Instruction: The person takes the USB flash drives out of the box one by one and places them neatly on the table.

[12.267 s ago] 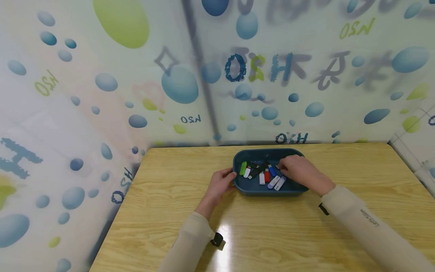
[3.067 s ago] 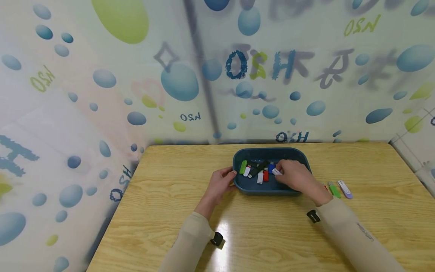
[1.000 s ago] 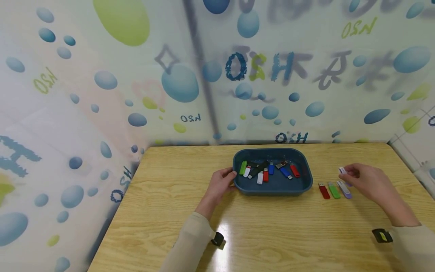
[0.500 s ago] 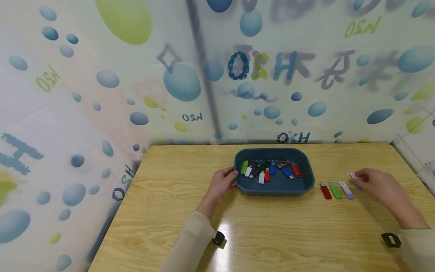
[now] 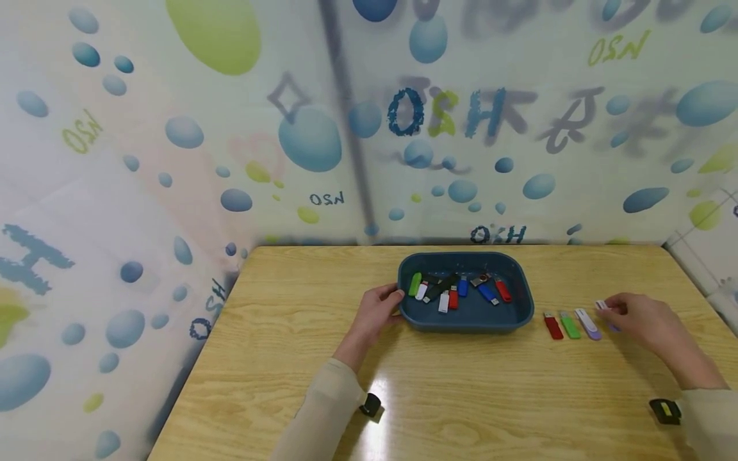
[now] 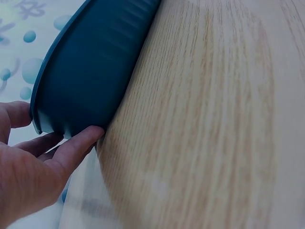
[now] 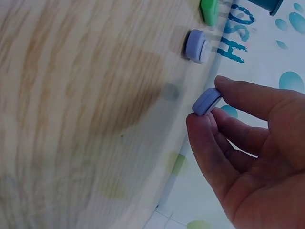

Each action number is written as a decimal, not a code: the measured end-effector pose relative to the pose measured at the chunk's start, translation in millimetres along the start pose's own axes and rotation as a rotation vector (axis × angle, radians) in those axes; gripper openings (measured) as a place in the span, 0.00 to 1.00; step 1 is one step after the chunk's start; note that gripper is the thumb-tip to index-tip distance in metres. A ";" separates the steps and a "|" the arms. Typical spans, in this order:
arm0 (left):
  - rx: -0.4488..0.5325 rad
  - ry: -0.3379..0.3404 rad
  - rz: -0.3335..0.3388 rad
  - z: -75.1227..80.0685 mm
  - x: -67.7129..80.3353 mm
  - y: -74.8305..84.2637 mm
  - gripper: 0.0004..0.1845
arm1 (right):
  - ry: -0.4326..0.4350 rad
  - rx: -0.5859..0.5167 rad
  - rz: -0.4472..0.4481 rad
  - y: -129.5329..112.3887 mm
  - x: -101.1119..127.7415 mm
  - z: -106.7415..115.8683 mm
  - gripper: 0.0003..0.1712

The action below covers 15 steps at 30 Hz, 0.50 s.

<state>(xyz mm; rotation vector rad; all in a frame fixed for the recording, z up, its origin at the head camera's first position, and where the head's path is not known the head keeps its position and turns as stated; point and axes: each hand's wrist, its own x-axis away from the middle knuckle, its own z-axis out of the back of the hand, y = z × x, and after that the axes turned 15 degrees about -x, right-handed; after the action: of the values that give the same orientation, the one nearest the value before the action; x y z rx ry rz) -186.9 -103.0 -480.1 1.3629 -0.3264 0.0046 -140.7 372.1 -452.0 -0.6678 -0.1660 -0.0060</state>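
My left hand (image 5: pixel 371 314) grips the left end of a dark blue plastic tray (image 5: pixel 466 328), thumb at the rim and fingers against the outer wall (image 6: pixel 90 62). To the right of the tray, my right hand (image 5: pixel 648 321) pinches a white-and-purple USB stick (image 7: pixel 207 101) between thumb and fingers, close over the table. Beside it on the wood lies a row: a dark red USB stick (image 5: pixel 553 326), a green USB stick (image 5: pixel 569 325) and another white-and-purple USB stick (image 5: pixel 588 324). Inside the tray are several more, among them a blue USB stick (image 5: pixel 487 294) and a bright red USB stick (image 5: pixel 503 291).
The light wooden table (image 5: pixel 461 397) runs back to a patterned wall covering (image 5: pixel 369 192) with bubbles and lettering. Also in the tray, at its left end, lie a green USB stick (image 5: pixel 415 283) and black ones (image 5: pixel 445 286).
Several seconds ago my right hand was in the tray. It took out the white-and-purple stick, carried it right past the row and lowered it beside the other one. My left hand stayed on the tray.
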 end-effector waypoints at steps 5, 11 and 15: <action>-0.005 0.002 -0.005 1.0 0.8 -1.1 0.25 | -0.004 0.006 -0.003 1.8 -1.5 -1.9 0.23; -0.011 -0.003 -0.006 1.3 1.4 -1.3 0.25 | -0.016 0.008 -0.012 3.7 -2.2 -4.7 0.22; -0.014 -0.006 -0.005 1.4 1.5 -1.6 0.25 | -0.027 0.007 -0.029 4.6 -3.8 -6.5 0.23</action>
<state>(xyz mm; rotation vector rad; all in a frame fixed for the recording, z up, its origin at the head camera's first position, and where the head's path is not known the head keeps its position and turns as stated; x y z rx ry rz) -185.5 -104.9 -481.0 1.3504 -0.3277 -0.0054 -143.2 371.5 -460.4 -0.6587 -0.2014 -0.0242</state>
